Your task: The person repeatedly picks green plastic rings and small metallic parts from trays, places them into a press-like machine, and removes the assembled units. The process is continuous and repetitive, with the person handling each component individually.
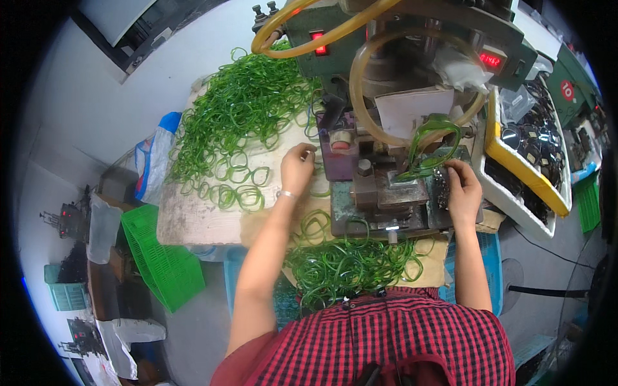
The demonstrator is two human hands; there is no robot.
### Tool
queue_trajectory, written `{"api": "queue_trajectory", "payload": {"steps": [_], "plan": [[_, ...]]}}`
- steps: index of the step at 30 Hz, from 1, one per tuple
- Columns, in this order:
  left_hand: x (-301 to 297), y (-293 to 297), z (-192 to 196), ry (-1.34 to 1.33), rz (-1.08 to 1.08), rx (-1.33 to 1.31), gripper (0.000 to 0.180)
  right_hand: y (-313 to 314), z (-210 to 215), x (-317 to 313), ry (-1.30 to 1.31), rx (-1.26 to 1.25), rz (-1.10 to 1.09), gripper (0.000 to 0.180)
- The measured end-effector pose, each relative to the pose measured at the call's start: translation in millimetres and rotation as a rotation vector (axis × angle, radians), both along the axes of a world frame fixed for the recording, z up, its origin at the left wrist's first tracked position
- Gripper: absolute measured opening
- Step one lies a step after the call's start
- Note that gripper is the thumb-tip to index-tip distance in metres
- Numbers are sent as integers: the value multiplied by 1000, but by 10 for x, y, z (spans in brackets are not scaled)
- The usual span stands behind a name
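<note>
Close against the red-and-black checked shirt [399, 328], a tangled pile of green rings [354, 267] lies in front of the body, with a blue plastic basket [494, 260] showing under the right forearm. Just beyond, the right hand [465, 193] bends its fingers down at a patch of small dark pieces [441, 186] on the machine's metal bed; whether it pinches one, I cannot tell. The left hand [298, 168] is half curled over the pale counter [187, 222], near a purple box [336, 161] on the machine; its fingertips are too small to show whether they grip anything.

Between the hands, past a metal block [402, 196], rests a bunch of green rings [430, 151]. Its long axis slants, the lower end pointing near-left toward the block, the looped end far-right. A yellowish hose [358, 83] curves around that looped end, and a white card [412, 106] stands behind, crowding the space.

To the right, a white foam box [547, 228] with a yellow-sided tray [524, 172] hems in that side. Leftward, a green crate [164, 257] sits below the counter's edge, and farther off a broad heap of green rings [244, 96] spreads beside the machine [309, 38].
</note>
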State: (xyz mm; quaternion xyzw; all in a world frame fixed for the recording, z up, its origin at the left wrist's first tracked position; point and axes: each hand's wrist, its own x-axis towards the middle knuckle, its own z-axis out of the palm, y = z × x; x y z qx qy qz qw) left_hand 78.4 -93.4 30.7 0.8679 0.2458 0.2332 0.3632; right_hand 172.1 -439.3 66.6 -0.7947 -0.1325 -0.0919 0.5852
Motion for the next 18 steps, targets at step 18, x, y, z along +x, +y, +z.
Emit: {"api": "queue_trajectory", "payload": {"steps": [18], "plan": [[-165,88,-148,-16,-390,577,17,372,584,-336,-131,-99,265,33]]}}
